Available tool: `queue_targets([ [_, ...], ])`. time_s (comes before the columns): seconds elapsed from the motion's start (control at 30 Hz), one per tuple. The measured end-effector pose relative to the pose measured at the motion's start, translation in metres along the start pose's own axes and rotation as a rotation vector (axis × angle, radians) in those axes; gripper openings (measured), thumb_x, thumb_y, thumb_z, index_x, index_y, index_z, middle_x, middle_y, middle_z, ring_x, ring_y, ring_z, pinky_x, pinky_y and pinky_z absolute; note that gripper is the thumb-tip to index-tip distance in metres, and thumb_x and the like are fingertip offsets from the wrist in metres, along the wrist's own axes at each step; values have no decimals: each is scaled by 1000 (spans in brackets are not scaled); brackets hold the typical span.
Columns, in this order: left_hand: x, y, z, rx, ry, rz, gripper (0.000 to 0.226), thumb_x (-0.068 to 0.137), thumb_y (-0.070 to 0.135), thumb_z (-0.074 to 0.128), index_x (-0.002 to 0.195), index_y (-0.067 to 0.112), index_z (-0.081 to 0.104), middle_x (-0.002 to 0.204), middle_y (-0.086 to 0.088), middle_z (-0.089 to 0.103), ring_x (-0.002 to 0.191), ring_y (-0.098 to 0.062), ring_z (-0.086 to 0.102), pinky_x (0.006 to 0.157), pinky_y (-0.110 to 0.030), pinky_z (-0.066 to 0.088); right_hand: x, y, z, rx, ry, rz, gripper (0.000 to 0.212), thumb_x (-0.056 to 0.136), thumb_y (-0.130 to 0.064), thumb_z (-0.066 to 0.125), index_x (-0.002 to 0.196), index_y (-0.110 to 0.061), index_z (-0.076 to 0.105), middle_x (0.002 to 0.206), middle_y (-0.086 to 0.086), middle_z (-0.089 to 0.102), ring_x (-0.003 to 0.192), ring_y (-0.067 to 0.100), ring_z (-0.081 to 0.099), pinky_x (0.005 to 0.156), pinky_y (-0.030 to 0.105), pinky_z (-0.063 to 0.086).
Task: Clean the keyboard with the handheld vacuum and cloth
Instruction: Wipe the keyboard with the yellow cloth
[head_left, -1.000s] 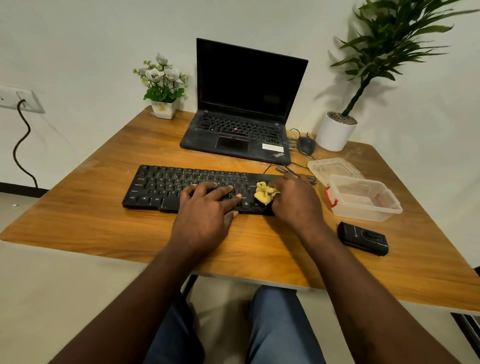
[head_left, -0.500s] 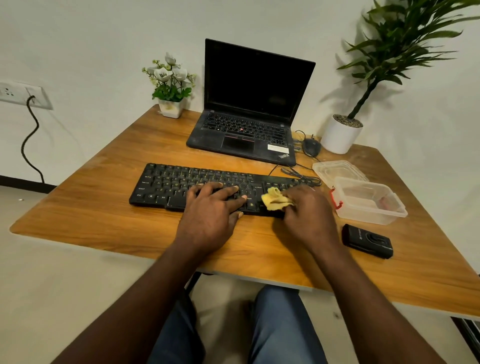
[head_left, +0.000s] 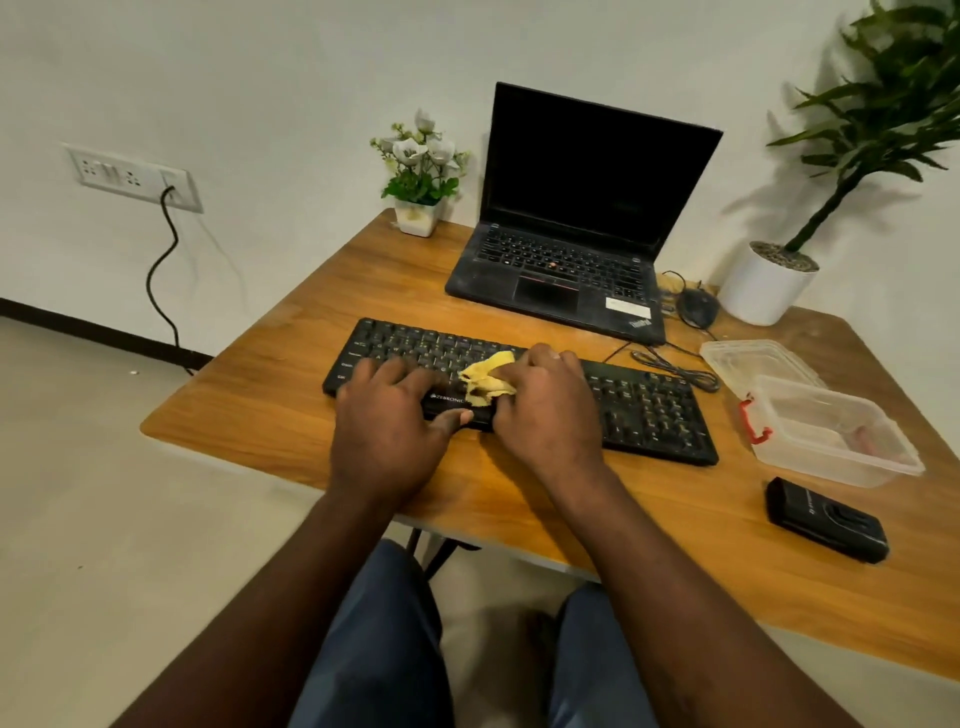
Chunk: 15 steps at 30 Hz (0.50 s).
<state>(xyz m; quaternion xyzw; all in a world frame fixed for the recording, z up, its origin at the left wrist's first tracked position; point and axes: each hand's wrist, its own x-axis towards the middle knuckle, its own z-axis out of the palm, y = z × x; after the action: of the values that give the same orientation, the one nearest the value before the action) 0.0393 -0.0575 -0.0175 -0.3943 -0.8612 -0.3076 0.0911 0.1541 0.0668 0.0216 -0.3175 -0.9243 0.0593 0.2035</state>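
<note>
A black keyboard (head_left: 644, 405) lies across the middle of the wooden table (head_left: 270, 405). My right hand (head_left: 545, 410) grips a crumpled yellow cloth (head_left: 485, 382) and presses it on the keys near the keyboard's middle. My left hand (head_left: 395, 415) lies flat on the keyboard's left part, fingers spread, holding it down. A black handheld vacuum (head_left: 826, 519) lies on the table at the right, near the front edge, apart from both hands.
An open black laptop (head_left: 571, 260) stands behind the keyboard, a mouse (head_left: 698, 306) and cables to its right. A clear plastic box (head_left: 831, 431) and its lid (head_left: 753, 361) sit at the right. A small flower pot (head_left: 415, 215) and a tall potted plant (head_left: 769, 283) stand at the back.
My right hand has slid the cloth leftward along the keys, from the keyboard's right part to its middle. My left hand also shifted left. The view has panned left.
</note>
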Motion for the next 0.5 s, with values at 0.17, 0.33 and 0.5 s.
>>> queue_targets([
  [0.17, 3, -26, -13, 1, 31, -14, 63, 79, 66, 76, 129, 30, 67, 134, 3, 59, 128, -25, 43, 100, -46, 42, 20, -11, 2, -16, -22, -30, 37, 97, -21, 62, 133, -27, 69, 123, -2, 62, 120, 20, 48, 97, 35, 46],
  [0.33, 12, -55, -24, -69, -87, -223, 121, 64, 80, 77, 160, 24, 29, 158, -2, 42, 138, -28, 36, 109, -45, 40, 15, -32, 19, 18, 3, 16, 36, 96, -20, 64, 132, -25, 70, 122, -2, 61, 118, 21, 50, 97, 36, 49],
  [0.5, 13, -56, -18, -97, -76, -192, 118, 79, 52, 76, 166, 19, 2, 150, -8, 50, 131, -30, 42, 101, -45, 44, 34, -91, 37, 168, -50, -123, 37, 94, -13, 62, 129, -23, 73, 117, 4, 63, 115, 25, 54, 94, 38, 48],
])
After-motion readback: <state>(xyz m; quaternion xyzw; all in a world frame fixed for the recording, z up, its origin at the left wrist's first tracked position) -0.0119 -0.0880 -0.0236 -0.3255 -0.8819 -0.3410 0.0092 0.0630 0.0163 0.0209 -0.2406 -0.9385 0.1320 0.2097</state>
